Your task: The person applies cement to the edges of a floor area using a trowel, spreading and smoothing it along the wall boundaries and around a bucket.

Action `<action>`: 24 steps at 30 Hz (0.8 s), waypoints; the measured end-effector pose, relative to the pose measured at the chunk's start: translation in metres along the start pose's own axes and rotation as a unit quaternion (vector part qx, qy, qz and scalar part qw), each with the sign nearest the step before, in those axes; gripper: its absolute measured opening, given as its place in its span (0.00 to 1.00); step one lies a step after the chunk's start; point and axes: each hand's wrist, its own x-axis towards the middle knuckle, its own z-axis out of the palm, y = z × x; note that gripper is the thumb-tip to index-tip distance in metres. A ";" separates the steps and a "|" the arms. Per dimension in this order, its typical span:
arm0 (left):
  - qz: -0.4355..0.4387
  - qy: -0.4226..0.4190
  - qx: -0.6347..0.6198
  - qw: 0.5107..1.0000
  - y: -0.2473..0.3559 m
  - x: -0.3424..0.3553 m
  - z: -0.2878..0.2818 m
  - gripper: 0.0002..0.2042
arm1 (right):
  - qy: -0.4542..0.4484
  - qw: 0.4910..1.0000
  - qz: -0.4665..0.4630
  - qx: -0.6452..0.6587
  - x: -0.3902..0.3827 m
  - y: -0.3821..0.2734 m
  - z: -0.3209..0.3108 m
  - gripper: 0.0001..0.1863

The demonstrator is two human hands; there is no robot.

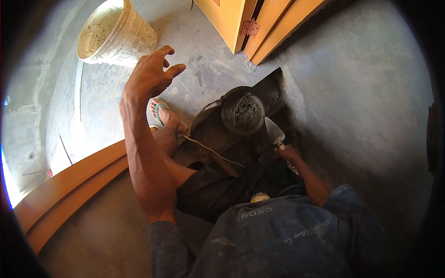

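Note:
My left hand (155, 72) is raised in the air with its fingers bent and apart, holding nothing. It looks close to the lower edge of a stained white bucket (134, 39), but I cannot tell whether they touch. My right hand (288, 154) grips the handle of a pointing trowel (274, 131), whose pale blade points away from me. Just left of the blade stands a dark bucket (228, 121) with a thin wire handle. Lumpy grey mortar (248, 112) lies inside it.
An orange-brown wooden door (227, 21) with a hinge (251, 28) stands at the top. A wooden door frame (79, 183) curves along the lower left. My sandalled foot (168, 118) rests on the grey concrete floor (190, 85). A thin stick-like strip (211, 149) lies near my leg.

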 end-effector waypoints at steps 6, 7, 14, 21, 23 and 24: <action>-0.002 0.001 0.011 1.000 -0.003 -0.001 0.001 0.28 | -0.003 1.000 0.000 0.008 -0.007 -0.006 -0.001 0.33; 0.000 0.000 0.010 1.000 -0.002 0.000 0.001 0.28 | -0.001 1.000 0.002 0.009 -0.006 -0.003 -0.002 0.33; -0.004 -0.010 0.012 1.000 0.001 0.002 0.002 0.27 | -0.001 1.000 0.016 0.012 -0.010 -0.006 -0.001 0.33; 0.002 -0.002 0.012 1.000 -0.003 0.001 0.004 0.27 | 0.008 1.000 -0.004 0.014 -0.021 -0.015 -0.001 0.32; 0.002 -0.002 0.016 1.000 -0.003 0.001 0.002 0.27 | 0.003 1.000 0.007 0.018 -0.020 -0.017 0.000 0.32; 0.004 -0.002 0.020 1.000 -0.002 0.002 0.001 0.27 | 0.001 1.000 0.018 0.022 -0.020 -0.016 0.000 0.31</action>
